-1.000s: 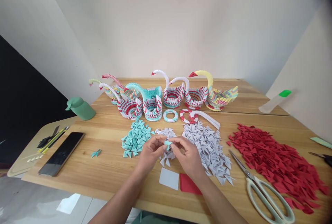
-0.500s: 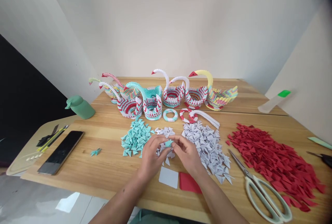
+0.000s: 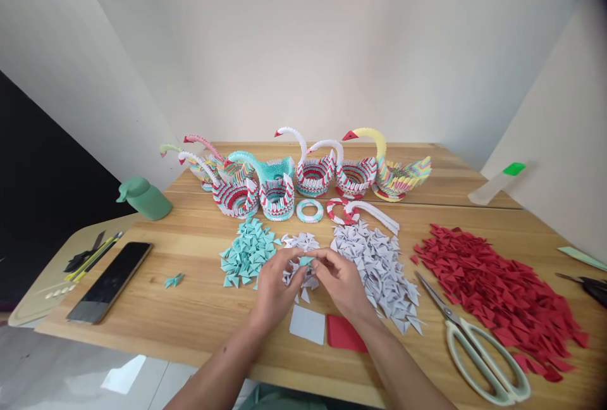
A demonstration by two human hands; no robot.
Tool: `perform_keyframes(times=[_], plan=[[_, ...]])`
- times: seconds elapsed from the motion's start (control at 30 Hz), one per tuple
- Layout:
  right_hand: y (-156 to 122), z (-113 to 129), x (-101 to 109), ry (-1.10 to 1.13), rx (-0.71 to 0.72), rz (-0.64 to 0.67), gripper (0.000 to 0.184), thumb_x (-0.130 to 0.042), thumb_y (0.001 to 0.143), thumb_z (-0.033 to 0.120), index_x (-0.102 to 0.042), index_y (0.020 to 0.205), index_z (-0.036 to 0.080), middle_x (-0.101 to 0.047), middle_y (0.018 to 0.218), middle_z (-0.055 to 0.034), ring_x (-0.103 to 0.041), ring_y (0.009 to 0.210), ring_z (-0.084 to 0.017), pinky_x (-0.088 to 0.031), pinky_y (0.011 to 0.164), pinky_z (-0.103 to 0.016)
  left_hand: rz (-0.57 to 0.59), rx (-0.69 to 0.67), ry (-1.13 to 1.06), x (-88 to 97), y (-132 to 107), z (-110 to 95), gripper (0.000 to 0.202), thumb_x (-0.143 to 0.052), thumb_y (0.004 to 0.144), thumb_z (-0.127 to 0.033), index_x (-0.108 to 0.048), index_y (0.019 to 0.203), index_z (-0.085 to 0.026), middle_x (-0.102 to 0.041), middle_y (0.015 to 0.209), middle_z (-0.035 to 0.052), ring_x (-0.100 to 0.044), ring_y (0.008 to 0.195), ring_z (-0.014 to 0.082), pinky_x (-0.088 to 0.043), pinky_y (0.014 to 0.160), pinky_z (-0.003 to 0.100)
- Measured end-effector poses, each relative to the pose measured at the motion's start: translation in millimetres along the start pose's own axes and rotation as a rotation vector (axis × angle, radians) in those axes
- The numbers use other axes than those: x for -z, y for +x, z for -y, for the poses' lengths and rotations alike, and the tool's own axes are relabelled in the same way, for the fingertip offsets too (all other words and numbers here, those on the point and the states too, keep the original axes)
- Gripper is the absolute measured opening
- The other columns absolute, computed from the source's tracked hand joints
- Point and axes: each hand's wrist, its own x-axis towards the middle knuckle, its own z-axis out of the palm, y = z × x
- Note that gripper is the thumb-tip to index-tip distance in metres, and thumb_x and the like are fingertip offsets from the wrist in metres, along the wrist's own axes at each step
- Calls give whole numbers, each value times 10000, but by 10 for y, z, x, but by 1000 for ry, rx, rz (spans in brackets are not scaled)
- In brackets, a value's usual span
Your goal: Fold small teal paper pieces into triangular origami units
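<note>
My left hand (image 3: 275, 286) and my right hand (image 3: 342, 283) meet over the table's front middle and pinch a small teal folded paper piece (image 3: 306, 261) between their fingertips. Just under the hands lies a small heap of white folded triangles (image 3: 300, 243). A teal triangle pile (image 3: 246, 252) lies to the left of my hands. To their right spreads a larger white triangle pile (image 3: 379, 264). A white paper rectangle (image 3: 308, 324) and a red paper rectangle (image 3: 345, 334) lie flat near my wrists.
Several folded-paper swans (image 3: 303, 173) stand in a row at the back. A big red triangle pile (image 3: 493, 286) and scissors (image 3: 474, 340) lie at the right. A phone (image 3: 110, 281), a green bottle (image 3: 142, 198) and pens (image 3: 90, 258) are at the left.
Both hands have dropped slightly toward the table with the teal piece still pinched between them. The view has shifted a little.
</note>
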Motion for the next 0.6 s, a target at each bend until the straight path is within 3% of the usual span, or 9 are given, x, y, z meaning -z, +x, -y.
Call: perform_keyframes(times=[0.13, 0.27, 0.4, 0.6], plan=[[-12, 38, -4, -26, 36, 0, 212, -526, 872, 267, -708, 962, 207, -705, 874, -35, -628, 734, -178, -489, 659, -267, 18, 224, -260, 12, 20, 1, 256, -624, 830, -195, -596, 1084, -187, -727, 957, 79, -676, 831, 178, -520, 702, 271], [-26, 78, -23, -117, 134, -38, 198, -518, 874, 217, -703, 943, 210, -672, 833, -26, -608, 717, -166, -473, 653, -259, 53, 419, -515, 33, 59, -12, 270, -668, 808, -281, -587, 1041, -174, -733, 902, 76, -663, 746, 163, -509, 634, 247], [-24, 89, -40, -192, 246, -63, 184, -540, 837, 156, -693, 928, 201, -660, 821, -24, -584, 694, -158, -459, 670, -263, 77, 495, -628, 34, 71, -28, 289, -723, 764, -303, -605, 990, -168, -735, 900, 74, -660, 770, 158, -509, 675, 244], [-15, 66, -40, -175, 237, -53, 140, -549, 850, 163, -681, 861, 210, -666, 799, -19, -594, 706, -165, -458, 670, -264, 98, 527, -696, 49, 98, -67, 303, -759, 730, -357, -626, 924, -166, -703, 833, 33, -645, 728, 142, -505, 654, 232]])
